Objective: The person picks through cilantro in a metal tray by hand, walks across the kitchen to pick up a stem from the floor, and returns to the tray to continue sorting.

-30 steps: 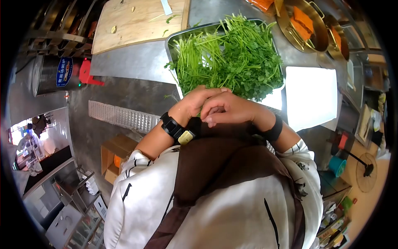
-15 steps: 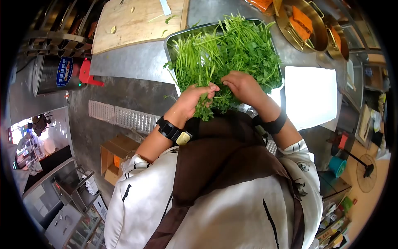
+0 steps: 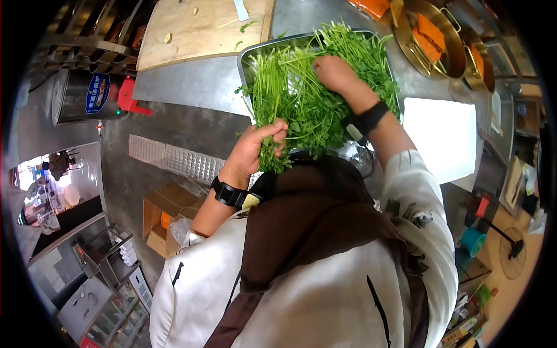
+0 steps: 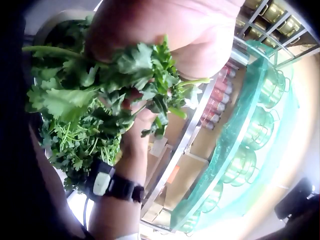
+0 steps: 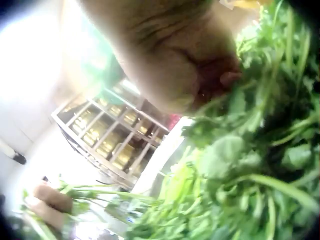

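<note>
Your left hand grips greens by the near edge of the tray they fill, your right hand over it, hold unclear.

In the head view, green leafy herb stalks lie in a rectangular silver metal tray at upper centre, on a flat grey metal counter. A rectangular pale wooden board lies left of the tray. At upper right stands a round brass-coloured metal pan, above a flat white rectangular sheet.
</note>
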`<state>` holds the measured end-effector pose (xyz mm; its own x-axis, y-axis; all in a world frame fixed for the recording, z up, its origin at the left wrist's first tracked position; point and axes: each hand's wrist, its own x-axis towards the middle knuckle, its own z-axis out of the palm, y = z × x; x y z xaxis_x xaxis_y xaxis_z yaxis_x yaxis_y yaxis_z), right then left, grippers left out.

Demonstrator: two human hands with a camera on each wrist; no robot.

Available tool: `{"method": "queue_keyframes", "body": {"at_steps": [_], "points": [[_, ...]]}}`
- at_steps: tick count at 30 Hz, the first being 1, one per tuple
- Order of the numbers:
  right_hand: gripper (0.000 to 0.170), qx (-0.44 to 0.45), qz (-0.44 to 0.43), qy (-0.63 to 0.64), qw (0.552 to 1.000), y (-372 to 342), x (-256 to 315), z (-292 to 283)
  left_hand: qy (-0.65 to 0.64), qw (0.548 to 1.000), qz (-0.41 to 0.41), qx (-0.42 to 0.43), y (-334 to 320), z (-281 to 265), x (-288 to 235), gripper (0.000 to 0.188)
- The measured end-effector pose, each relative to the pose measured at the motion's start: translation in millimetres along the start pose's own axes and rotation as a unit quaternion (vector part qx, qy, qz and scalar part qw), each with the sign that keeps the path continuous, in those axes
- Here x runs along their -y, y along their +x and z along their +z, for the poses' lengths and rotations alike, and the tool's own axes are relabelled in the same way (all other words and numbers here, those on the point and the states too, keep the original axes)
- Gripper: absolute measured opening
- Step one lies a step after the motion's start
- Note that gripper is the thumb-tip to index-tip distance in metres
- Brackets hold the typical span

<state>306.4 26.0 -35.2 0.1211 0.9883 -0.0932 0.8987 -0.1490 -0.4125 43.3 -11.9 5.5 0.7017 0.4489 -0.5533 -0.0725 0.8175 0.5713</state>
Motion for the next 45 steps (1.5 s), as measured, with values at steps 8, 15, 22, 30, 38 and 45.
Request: {"method": "queue_keyframes", "body": {"at_steps": [8,15,22,30,38,45], "points": [[0.019,-0.040,0.014,-0.144,0.989,26,-6,29,0.027,0.998,0.025,-0.059,-16,-7,2,0.015],[0.010,-0.116,-0.049,-0.156,0.980,32,-9,40,0.017,0.996,0.036,-0.075,-20,-14,-1,0.016],[0.011,-0.157,0.013,0.128,0.979,23,-18,18,0.019,0.995,0.043,-0.084,-17,-12,-10,0.018],[0.008,0.001,0.118,0.731,0.672,-31,-7,-55,0.005,0.999,0.032,-0.039,7,2,-20,0.024],[0.008,0.020,0.027,0.576,0.817,-84,36,-62,0.028,0.999,0.035,0.003,44,49,-33,0.032],[0.022,0.027,-0.038,0.371,0.927,-120,47,-56,-0.043,0.999,-0.012,-0.014,55,31,-18,0.020]]}}
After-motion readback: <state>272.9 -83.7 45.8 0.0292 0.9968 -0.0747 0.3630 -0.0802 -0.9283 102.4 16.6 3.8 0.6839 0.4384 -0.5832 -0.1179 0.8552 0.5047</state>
